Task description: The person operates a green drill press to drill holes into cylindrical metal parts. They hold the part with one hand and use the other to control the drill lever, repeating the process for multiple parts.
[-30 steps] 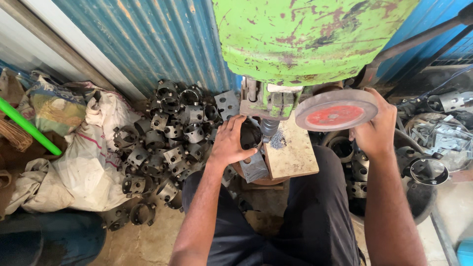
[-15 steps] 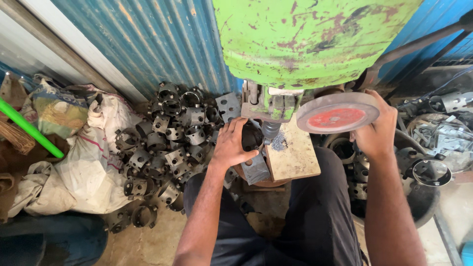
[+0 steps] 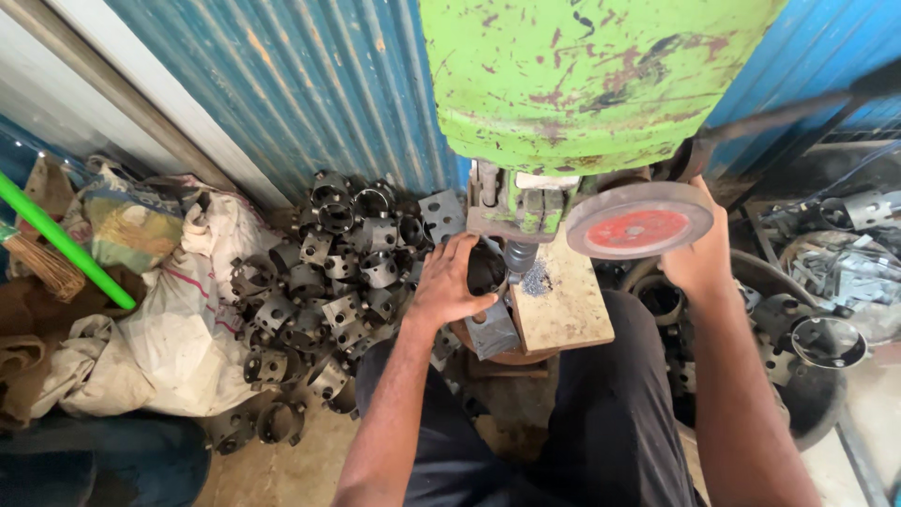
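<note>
1. Your left hand [image 3: 450, 282] is clamped on the metal ring [image 3: 486, 272] under the drill bit [image 3: 519, 255]; fingers this close could get caught.
2. Your right hand [image 3: 699, 258] grips the red handwheel [image 3: 638, 221]; a sudden turn could jam the bit.
3. Since earlier, both hands have stayed put.

Head camera looks steeply down, close above workbench [image 3: 563, 310].

parts pile [image 3: 324, 282] left of press [image 3: 582, 84] | sack [image 3: 178, 338] further left
</note>
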{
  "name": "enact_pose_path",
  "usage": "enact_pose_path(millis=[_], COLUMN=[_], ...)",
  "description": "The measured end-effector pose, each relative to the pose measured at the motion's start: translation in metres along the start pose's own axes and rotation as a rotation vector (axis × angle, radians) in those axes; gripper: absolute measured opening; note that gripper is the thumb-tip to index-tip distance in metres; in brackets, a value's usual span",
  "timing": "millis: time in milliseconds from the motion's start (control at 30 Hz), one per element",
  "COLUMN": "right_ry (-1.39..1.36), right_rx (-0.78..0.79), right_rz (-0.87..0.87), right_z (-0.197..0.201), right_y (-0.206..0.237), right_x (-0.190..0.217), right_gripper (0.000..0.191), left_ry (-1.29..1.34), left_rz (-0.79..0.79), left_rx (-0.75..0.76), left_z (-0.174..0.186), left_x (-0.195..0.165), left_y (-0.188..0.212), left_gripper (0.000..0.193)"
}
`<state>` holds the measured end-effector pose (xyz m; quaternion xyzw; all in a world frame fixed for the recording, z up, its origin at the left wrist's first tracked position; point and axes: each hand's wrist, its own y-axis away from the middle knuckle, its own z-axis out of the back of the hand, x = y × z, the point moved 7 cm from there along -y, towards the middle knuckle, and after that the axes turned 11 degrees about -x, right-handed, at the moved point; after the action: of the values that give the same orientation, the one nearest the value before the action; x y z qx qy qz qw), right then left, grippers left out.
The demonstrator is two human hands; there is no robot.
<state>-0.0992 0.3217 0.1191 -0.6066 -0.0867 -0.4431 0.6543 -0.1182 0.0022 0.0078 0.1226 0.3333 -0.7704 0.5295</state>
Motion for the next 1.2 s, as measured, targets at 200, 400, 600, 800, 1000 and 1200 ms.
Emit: enact_pose_path(millis=[200, 400, 600, 800, 1000, 1200], right_ry=[0.585, 0.461, 0.527, 0.42, 0.462, 0.447], right_rx=[0.178, 0.017, 0.183, 0.305, 0.392, 0.347], right_rz=[-0.135, -0.23, -0.17, -0.396, -0.42, -0.414], right_z=[0.042, 0.059, 0.048, 0.033, 0.033, 0.024], right_y=[-0.018, -0.048, -0.048, -0.042, -0.05, -0.047], right_x=[0.093, 0.172, 0.15, 0.095, 0.093, 0.102], right_gripper=[0.039, 0.04, 0.034, 0.035, 0.031, 0.04], left_ry=[-0.023, -0.201, -0.241, -0.208, -0.079, -0.058], left_rz=[0.036, 0.245, 0.285, 0.153, 0.206, 0.19], left_rx=[0.04, 0.087, 0.028, 0.013, -0.056, -0.105], left_z=[-0.001, 0.008, 0.035, 0.004, -0.003, 0.003], left_x=[-0.002, -0.013, -0.007, -0.004, -0.004, -0.006], left_y=[0.0, 0.011, 0.027, 0.013, 0.012, 0.01], left_gripper=[0.102, 0.108, 0.1, 0.119, 0.112, 0.112])
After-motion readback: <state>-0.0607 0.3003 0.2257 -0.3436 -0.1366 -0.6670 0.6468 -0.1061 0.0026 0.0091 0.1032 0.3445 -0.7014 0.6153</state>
